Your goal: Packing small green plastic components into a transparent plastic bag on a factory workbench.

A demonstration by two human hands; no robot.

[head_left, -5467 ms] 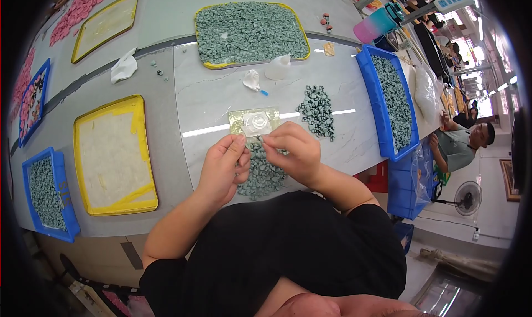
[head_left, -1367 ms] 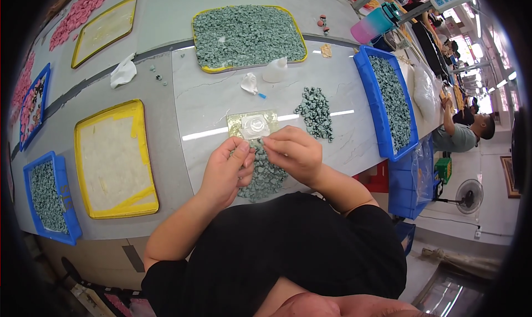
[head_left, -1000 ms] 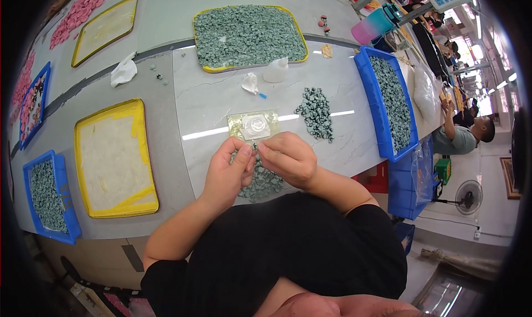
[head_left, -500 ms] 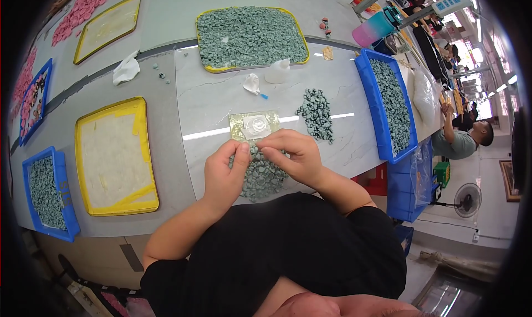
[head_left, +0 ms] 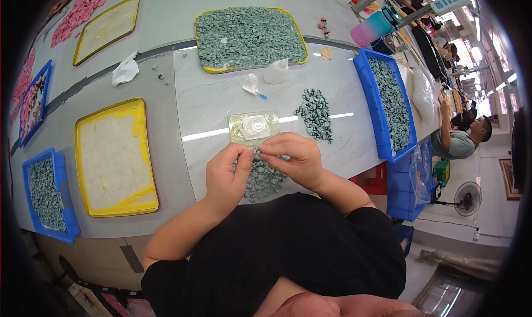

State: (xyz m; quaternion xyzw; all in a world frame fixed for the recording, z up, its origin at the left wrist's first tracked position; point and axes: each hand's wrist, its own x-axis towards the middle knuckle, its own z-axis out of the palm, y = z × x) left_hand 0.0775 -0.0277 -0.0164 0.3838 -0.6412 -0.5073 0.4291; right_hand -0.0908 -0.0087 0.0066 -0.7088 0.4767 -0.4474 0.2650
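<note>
My left hand [head_left: 226, 175] and my right hand [head_left: 295, 160] meet at the fingertips, both closed in a pinch. Whatever sits between them is too small and covered to make out. Just beneath the fingers lies a pile of small grey-green pieces [head_left: 262, 183], partly hidden by my hands. Beyond my fingertips is a clear yellowish pad [head_left: 237, 129], and a white piece with a round centre [head_left: 256, 127] rests on it. To the right of the pad is a second, darker group of shiny green pieces [head_left: 315, 116].
A white squeeze bottle [head_left: 276, 72] and a crumpled white wipe [head_left: 250, 84] stand before a yellow-rimmed tray of green pieces [head_left: 306, 45]. Blue bins [head_left: 372, 106] flank both sides. A yellow-edged tray [head_left: 113, 210] lies left. Someone in a grey-green shirt [head_left: 461, 145] is at far right.
My fingertips have shifted slightly, with the right fingers curling in and the left thumb turning a little. Both hands remain over the pile; the things on the table look unmoved.
</note>
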